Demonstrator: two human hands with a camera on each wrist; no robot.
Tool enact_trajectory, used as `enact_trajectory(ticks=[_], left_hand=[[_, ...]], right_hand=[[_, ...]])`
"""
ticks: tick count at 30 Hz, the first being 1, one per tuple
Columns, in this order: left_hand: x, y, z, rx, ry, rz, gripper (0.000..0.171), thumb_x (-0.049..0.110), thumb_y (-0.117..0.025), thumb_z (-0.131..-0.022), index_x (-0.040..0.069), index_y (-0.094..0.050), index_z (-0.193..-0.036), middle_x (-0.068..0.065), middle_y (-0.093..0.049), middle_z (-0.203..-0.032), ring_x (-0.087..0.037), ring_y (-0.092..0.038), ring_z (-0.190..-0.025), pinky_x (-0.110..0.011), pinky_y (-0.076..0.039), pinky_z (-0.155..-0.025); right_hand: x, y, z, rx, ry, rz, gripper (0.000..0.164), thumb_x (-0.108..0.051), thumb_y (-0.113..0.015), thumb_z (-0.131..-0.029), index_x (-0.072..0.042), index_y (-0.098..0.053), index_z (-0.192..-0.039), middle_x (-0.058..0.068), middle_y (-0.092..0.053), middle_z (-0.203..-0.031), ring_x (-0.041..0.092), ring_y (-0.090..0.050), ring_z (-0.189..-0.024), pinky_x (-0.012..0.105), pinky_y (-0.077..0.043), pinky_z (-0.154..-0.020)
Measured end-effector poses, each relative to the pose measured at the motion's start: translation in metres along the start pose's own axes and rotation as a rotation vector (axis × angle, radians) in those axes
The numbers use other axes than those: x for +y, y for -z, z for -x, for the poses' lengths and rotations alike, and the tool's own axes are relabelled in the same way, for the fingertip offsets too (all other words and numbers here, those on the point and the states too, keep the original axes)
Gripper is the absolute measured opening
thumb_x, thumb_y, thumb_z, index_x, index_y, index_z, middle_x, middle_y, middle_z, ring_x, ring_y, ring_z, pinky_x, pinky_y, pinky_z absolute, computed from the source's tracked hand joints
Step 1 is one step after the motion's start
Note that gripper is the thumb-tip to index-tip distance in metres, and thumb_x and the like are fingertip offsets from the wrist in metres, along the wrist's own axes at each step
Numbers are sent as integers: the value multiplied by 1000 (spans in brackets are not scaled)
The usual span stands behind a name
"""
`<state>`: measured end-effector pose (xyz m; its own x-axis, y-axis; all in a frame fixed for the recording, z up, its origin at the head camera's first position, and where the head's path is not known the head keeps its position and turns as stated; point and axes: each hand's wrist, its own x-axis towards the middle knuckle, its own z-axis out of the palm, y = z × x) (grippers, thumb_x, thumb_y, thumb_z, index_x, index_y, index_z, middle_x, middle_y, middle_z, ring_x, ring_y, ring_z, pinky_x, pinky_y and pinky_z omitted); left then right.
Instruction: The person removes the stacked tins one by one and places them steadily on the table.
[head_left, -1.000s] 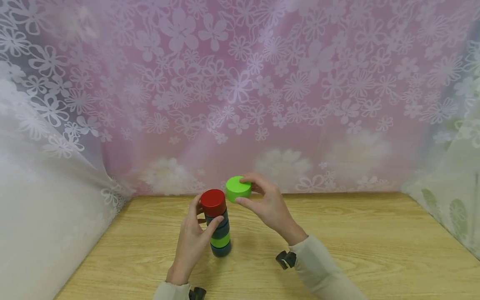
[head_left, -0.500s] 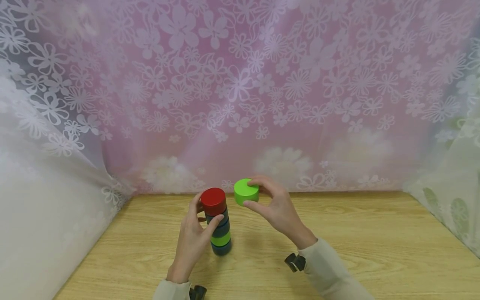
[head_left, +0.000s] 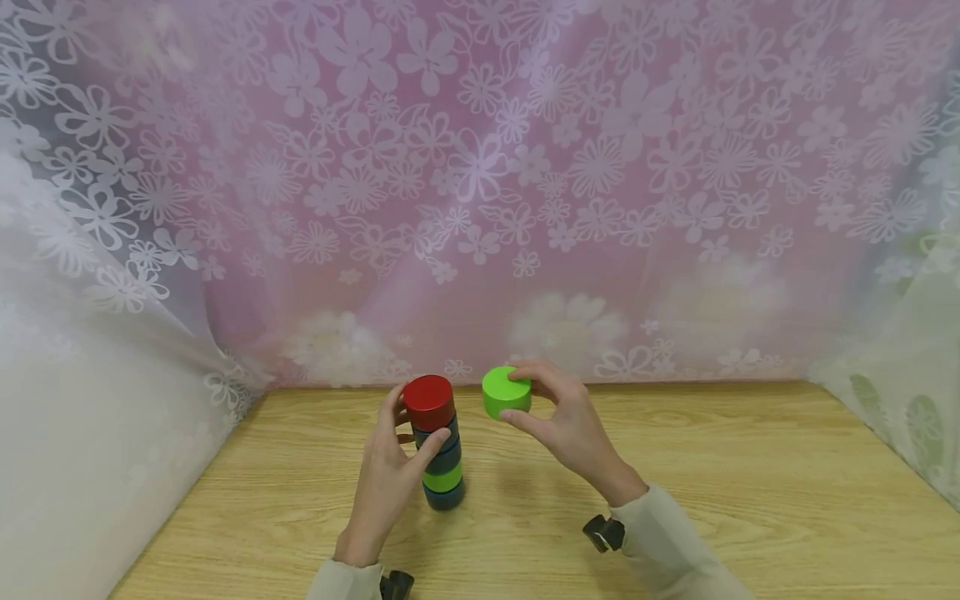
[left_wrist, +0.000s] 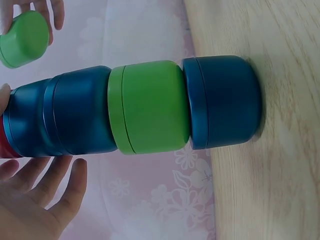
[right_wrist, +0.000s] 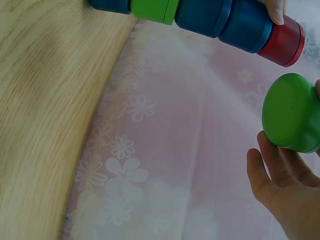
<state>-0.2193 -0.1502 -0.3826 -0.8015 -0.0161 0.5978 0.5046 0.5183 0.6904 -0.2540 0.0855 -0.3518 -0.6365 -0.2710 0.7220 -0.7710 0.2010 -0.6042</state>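
A tower of small round lidded tins stands upright on the table in the head view. From the top it runs red tin [head_left: 430,407], two dark blue tins [left_wrist: 80,110], a green tin [left_wrist: 150,107] and another blue tin [left_wrist: 225,102] at the base. My left hand [head_left: 384,475] curls round the tower's upper part, thumb on the near side, fingers behind. Right of the tower's top, my right hand [head_left: 573,429] pinches a loose green tin [head_left: 506,402] between thumb and fingers. This tin is in the air, with a gap between it and the red one.
The wood-grain table [head_left: 712,500] reaches back to a pink flowered curtain [head_left: 480,208]. Pale sheets of the same cloth [head_left: 90,375] hang at both sides. Each wrist carries a small black camera [head_left: 604,532] near its sleeve cuff.
My right hand has moved right and slightly down with the green tin, widening the gap from the tower. My left hand keeps its grip almost in place.
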Motion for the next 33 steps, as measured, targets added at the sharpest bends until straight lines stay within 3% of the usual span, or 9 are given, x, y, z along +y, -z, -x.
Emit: enact_trajectory(ticks=[7, 20, 33], left_hand=[[1, 1, 0, -8, 16, 21, 74, 11, -80, -89, -1, -38, -149, -17, -60, -131, -33, -61, -114, -49, -55, -86], [0, 1, -1, -4, -6, 24, 72, 10, -80, -89, -4, -39, -147, -16, -64, -126, -32, -62, -111, -53, -55, -84], [0, 1, 0, -18, 9, 41, 73, 10, -81, -88, 0, -40, -148, -15, -63, -127, -32, -61, -113, -54, -55, -85]], right_hand=[[1, 3, 7, -1, -42, 22, 44, 8, -84, -78, 4, -66, -118, 16, -65, -122, 29, -66, -107, 33, -56, -90], [8, 9, 15, -9, -76, 72, 43, 7, -85, -77, 2, -67, -115, 13, -66, -122, 27, -66, -107, 36, -56, -90], [15, 15, 24, -24, -73, 97, 42, 7, -85, -76, 1, -67, -113, 11, -66, -119, 27, -65, -107, 37, -57, -90]])
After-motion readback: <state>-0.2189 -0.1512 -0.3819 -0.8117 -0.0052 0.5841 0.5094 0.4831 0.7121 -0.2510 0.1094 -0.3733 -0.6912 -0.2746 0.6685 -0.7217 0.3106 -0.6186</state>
